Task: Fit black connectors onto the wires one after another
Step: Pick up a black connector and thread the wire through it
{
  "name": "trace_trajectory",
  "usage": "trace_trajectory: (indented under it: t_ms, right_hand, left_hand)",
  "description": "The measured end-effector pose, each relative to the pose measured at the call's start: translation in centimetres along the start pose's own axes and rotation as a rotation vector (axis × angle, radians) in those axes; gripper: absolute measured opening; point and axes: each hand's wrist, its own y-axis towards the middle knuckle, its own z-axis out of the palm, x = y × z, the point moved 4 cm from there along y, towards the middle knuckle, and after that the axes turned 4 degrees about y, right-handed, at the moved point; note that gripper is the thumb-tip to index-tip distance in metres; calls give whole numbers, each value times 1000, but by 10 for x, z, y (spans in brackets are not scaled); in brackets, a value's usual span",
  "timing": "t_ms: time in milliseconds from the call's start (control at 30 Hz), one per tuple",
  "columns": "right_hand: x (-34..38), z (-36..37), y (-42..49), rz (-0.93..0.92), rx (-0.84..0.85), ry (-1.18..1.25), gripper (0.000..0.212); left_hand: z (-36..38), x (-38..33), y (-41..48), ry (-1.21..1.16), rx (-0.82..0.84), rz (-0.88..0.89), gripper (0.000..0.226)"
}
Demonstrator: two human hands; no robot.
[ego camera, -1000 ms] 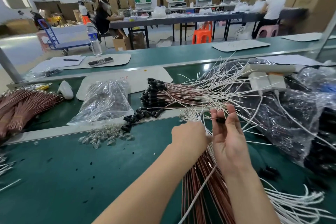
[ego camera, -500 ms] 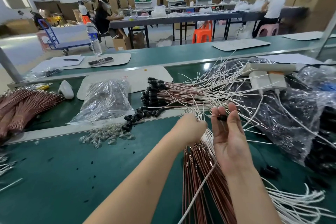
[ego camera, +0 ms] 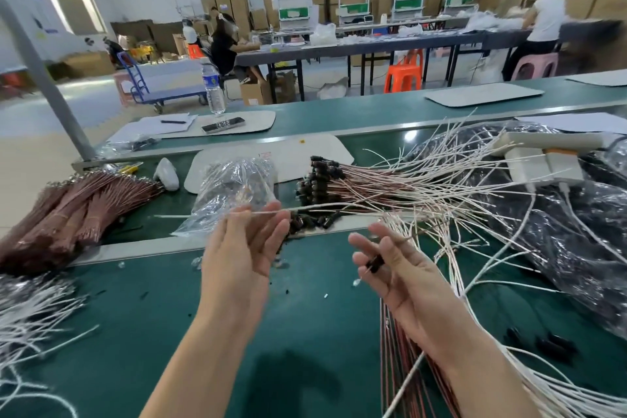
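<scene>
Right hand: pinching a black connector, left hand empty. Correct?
No. The head view shows the left hand pinching a white wire at its fingertips, not empty. The right hand does pinch a black connector.

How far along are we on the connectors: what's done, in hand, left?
Done: a bundle of fitted wires lies beyond the hands. In hand: the left hand pinches one white wire, the right hand holds a black connector, not yet joined. Left: many bare wires beside the right arm, and loose connectors on the bench.
</scene>
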Motion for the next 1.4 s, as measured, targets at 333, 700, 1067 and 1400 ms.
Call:
trace_trajectory:
  t_ms: [333,700,1067,1400]
  right_hand:
    - [-36,-8,13,115,5,-242,27]
    - [-49,-8,16,71,-20,-395,25]
    - [-51,-8,15,-8,-54,-464,23]
    - [-44,-19,19,-98,-127,-429,32]
  left_hand:
    - [-85,26,-12,45,-95,-128,16]
    - [-77,43,-17,223,27,-115,27]
    - [-77,41,-20,463,61,40,23]
    - [-87,37,-12,320,-14,19,18]
